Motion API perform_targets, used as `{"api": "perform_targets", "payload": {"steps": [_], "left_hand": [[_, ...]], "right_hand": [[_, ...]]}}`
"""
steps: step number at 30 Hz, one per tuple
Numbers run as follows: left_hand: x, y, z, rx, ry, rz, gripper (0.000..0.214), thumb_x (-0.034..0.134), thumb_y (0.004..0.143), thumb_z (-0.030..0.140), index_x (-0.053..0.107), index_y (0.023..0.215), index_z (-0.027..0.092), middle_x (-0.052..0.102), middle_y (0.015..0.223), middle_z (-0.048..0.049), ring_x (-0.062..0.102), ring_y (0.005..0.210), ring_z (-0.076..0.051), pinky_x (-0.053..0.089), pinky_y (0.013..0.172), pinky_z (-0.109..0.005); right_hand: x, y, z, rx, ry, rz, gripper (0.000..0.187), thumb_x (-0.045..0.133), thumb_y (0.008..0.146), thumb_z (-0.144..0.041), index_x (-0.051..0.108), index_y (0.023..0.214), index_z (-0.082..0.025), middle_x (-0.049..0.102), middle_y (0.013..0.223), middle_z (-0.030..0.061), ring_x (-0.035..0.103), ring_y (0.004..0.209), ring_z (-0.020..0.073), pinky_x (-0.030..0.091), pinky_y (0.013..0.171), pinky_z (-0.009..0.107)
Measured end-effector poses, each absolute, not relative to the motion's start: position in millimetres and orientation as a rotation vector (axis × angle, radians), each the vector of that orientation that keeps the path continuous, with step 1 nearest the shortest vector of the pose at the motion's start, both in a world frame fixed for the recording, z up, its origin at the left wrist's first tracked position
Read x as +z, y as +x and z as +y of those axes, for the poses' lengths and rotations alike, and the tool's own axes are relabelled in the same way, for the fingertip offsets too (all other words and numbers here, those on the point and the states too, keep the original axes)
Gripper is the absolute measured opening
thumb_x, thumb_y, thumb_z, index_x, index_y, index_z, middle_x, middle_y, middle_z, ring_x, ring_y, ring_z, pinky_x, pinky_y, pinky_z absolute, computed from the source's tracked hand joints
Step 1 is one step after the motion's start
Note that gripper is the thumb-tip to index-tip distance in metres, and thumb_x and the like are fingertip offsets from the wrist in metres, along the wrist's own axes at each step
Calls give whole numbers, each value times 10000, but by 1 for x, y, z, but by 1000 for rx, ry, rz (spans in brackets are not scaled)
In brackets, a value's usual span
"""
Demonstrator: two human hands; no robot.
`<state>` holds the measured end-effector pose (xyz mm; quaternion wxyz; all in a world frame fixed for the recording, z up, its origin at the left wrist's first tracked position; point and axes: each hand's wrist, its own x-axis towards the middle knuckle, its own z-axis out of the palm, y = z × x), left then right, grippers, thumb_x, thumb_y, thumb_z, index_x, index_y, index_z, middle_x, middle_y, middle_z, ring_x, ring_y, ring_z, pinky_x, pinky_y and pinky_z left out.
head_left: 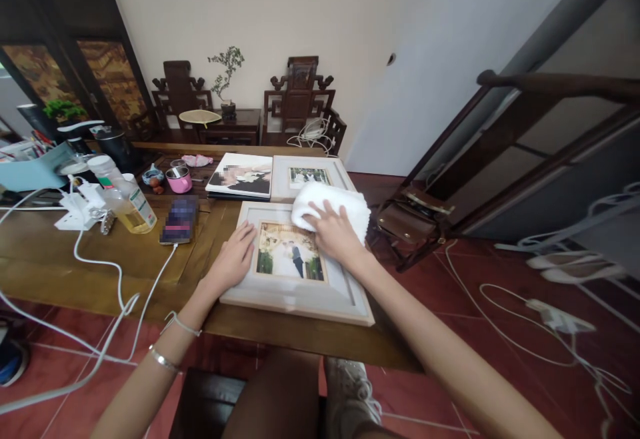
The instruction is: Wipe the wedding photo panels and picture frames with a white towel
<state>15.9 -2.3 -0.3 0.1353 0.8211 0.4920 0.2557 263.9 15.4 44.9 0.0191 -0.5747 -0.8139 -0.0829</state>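
A light wooden picture frame [295,307] with a wide pale mat and a wedding photo lies face up near the table's front edge. My left hand [237,256] rests along its left side, fingers stretched out over the border. A folded white towel [345,200] covers the frame's upper right corner. Pressing on that towel is my right hand [336,231], its fingers bent into the fabric and somewhat apart. Behind it lies a second framed photo [285,166], partly covered by the towel. To its left is a stack of photo panels [245,176].
On the table's left stand a bottle of yellowish liquid [133,202], a power strip [83,206], a plugged-in phone [179,220] and a pink cup [180,179]. White cables hang over the front edge. At right is a wooden chair [545,86] with a brown bag [413,219].
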Motion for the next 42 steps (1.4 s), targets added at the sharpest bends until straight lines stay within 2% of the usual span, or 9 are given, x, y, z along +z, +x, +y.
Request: {"api": "perform_targets", "payload": {"steps": [6,12,17,21,25,29,32,36,42], "left_hand": [[-4,15,0,742,2385,1451,435,333,954,246,452,1356,131,405,1469,-148,295,1408,-249,297,1126,-515],[-9,14,4,778,2399,1426,415,332,941,195,487,1325,165,421,1458,-137,307,1402,-242,296,1124,-528],[-8,14,4,765,2388,1411,420,326,934,179,502,1315,147,431,1448,-153,303,1404,-244,287,1125,-534],[-5,15,3,757,2377,1399,419,321,948,217,501,1320,154,433,1450,-146,296,1409,-243,284,1128,-525],[3,17,-1,849,2279,1387,465,297,974,312,447,1367,114,402,1474,-149,312,1402,-230,266,1152,-463],[13,20,-5,1061,2110,1404,511,228,990,376,452,1363,107,459,1437,-136,399,1354,-191,286,1153,-385],[15,20,-5,1065,2120,1403,518,225,988,375,480,1338,91,485,1415,-144,423,1337,-191,293,1151,-377],[9,16,-1,870,2307,1369,485,352,957,350,482,1334,74,425,1453,-176,369,1373,-237,277,1155,-424],[-3,14,3,764,2376,1369,426,326,956,255,495,1326,128,432,1452,-150,290,1411,-248,279,1135,-512]], "right_hand": [[65,252,-47,34,-1690,-2776,665,401,705,56,556,1319,-149,340,1506,167,224,1381,436,212,1052,675],[105,262,-121,625,-1552,-2896,697,358,686,80,594,1270,-220,399,1487,86,264,1396,334,275,1093,576],[73,262,-76,156,-1776,-2651,679,392,683,60,559,1299,-171,377,1492,135,245,1387,396,272,1054,638],[50,246,-12,-151,-1863,-2496,570,436,781,-16,529,1327,-148,280,1535,159,205,1373,465,236,1003,722],[52,212,5,-57,-1642,-2691,569,456,798,-33,517,1347,-167,249,1552,129,159,1379,487,192,1009,746],[59,185,-36,142,-1265,-2942,594,486,756,-27,531,1334,-153,220,1562,122,157,1378,489,196,1036,728],[66,190,-71,250,-1142,-2992,554,474,743,-23,599,1261,-173,299,1536,106,190,1376,474,209,1048,712],[78,223,-97,405,-1301,-2934,610,440,687,26,620,1236,-169,360,1503,115,196,1390,434,215,1060,696],[93,276,-113,374,-1796,-2777,616,419,593,82,709,1077,-167,423,1462,90,212,1389,417,197,1082,673]]}}
